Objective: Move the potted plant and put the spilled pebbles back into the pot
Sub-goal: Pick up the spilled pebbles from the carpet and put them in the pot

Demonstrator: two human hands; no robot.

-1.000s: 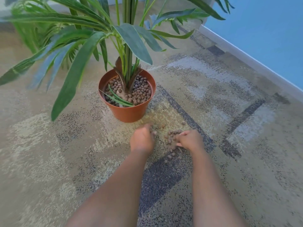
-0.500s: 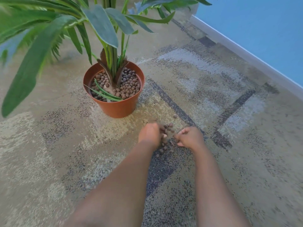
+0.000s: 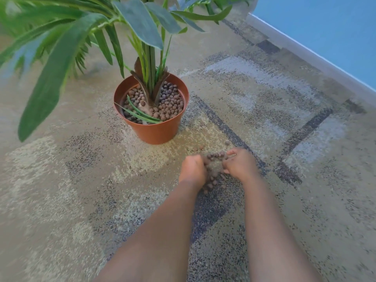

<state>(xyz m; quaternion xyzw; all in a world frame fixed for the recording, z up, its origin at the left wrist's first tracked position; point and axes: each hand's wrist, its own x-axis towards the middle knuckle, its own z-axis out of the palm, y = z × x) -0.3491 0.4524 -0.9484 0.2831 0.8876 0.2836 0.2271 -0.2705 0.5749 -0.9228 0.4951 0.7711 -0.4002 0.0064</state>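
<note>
A terracotta pot [image 3: 156, 131] stands upright on the carpet, holding a tall green plant [image 3: 148, 64] and a bed of brown pebbles [image 3: 171, 100]. In front of the pot to its right, spilled pebbles [image 3: 213, 176] lie in a small heap on the carpet. My left hand [image 3: 192, 169] and my right hand [image 3: 241, 164] cup that heap from either side, fingers curled around it and touching the pebbles. Two loose pebbles [image 3: 226, 142] lie just beyond my hands. Whether the heap is lifted off the carpet I cannot tell.
Patterned beige and grey carpet [image 3: 284, 123] covers the floor. A white skirting board [image 3: 305, 49] and blue wall [image 3: 325, 27] run along the right. Long plant leaves [image 3: 50, 82] hang out over the floor to the left of the pot.
My hands have drawn closer together, pushing the scattered pebbles into a tighter heap between them. The camera view shifted, so the pot sits a little differently in frame.
</note>
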